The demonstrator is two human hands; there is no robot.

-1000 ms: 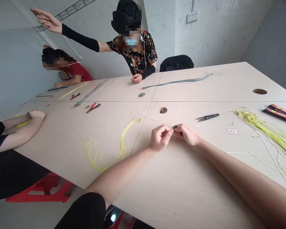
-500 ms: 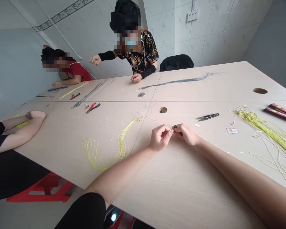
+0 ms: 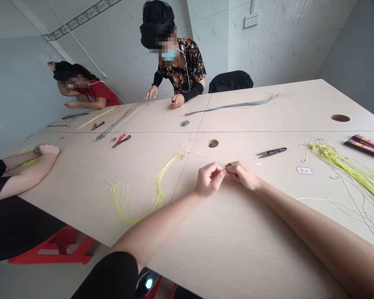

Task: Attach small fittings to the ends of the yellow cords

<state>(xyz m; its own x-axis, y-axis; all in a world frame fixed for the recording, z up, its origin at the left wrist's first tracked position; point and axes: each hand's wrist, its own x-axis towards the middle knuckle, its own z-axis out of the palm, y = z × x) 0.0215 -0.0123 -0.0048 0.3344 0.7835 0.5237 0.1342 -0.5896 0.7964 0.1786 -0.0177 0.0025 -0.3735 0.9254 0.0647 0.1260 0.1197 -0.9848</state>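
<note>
Head view: the left hand [image 3: 209,180] and right hand [image 3: 243,176] meet over the pale wood-grain table [image 3: 237,249]; the right hand's fingertips are clamped on a small dark piece [image 3: 228,165], too small to identify; the left hand's fingers are drawn together just beside it, any fine thread between them unresolved; a looped yellow cord hank [image 3: 157,195] lies left of the hands, apparently gathered at one end; a looser yellow cord mass [image 3: 339,168] lies well right, apparently still unworked; thread snips [image 3: 271,153] lie near the right hand; red-handled pliers [image 3: 121,140] lie farther off; progress on the small piece cannot be judged from this view.
</note>
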